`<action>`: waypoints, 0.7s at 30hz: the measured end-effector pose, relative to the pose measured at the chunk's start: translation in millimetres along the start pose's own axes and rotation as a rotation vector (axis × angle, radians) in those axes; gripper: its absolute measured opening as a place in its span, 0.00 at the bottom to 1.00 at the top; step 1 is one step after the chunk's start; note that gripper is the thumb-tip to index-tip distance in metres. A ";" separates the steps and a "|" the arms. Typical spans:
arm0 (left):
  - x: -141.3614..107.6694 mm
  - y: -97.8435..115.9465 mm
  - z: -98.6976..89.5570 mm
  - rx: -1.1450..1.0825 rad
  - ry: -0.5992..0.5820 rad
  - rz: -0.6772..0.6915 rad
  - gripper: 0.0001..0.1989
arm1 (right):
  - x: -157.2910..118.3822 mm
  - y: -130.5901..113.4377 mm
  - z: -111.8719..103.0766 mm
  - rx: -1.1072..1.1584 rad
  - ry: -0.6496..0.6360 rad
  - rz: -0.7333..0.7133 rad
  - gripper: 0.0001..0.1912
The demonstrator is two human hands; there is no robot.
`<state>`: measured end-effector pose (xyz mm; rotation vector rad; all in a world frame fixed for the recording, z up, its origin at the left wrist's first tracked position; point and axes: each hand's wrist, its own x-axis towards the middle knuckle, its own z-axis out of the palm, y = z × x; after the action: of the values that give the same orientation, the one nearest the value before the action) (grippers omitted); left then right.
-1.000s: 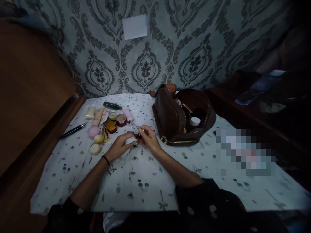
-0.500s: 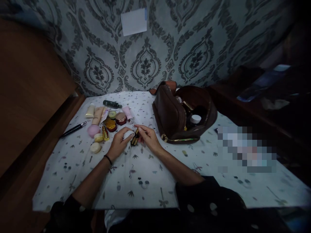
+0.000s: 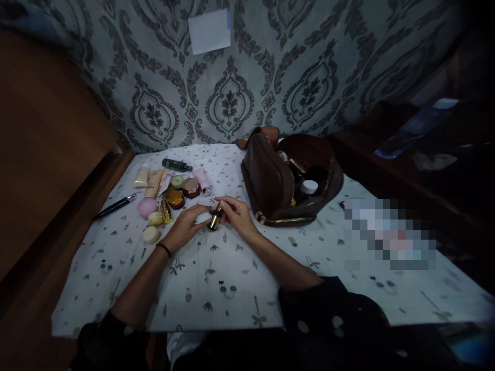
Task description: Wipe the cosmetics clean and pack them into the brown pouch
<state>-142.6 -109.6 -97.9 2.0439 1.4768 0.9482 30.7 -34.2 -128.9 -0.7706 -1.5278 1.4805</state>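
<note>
My right hand [image 3: 236, 216] pinches a small dark and gold bottle [image 3: 214, 219] by its upper end, tilted over the patterned cloth [image 3: 232, 263]. Beside it, my left hand [image 3: 187, 224] is closed round a white wipe or tissue [image 3: 202, 218], close against the bottle. Left of my hands lie a gold vial [image 3: 166, 212], a pink egg-shaped item [image 3: 147, 207], a round cream jar [image 3: 151, 235] and a jar with a copper lid [image 3: 191, 187]. A pink tube [image 3: 201, 180] rests behind my left hand.
An open brown bag [image 3: 266, 180] holding a white-capped jar [image 3: 309, 187] stands right of my hands. A black pen [image 3: 116, 206] lies at the left edge, a green bottle [image 3: 177, 165] near the wall. A blurred-out item [image 3: 390, 234] lies at the right.
The bottle has turned a little in my fingers and shows more gold. My left hand has moved slightly left and lies flatter, with less of the white material visible.
</note>
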 end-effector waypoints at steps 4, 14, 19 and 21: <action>-0.8 -5.4 -4.1 -0.022 -0.072 0.009 0.11 | 1.0 0.5 -0.4 -0.016 0.016 0.005 0.19; -1.4 4.8 3.7 0.011 0.093 -0.100 0.10 | -0.7 -4.2 3.6 -0.007 0.020 -0.017 0.17; -1.5 14.1 10.1 0.022 0.175 -0.008 0.09 | -2.4 -6.7 6.0 0.016 0.009 -0.005 0.17; -2.2 14.0 8.8 0.037 0.138 0.034 0.09 | -2.1 -6.0 5.9 0.020 0.017 -0.003 0.18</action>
<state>-127.5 -115.9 -94.6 2.0719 1.5449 1.1033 27.2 -39.5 -123.0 -0.7669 -1.4986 1.4814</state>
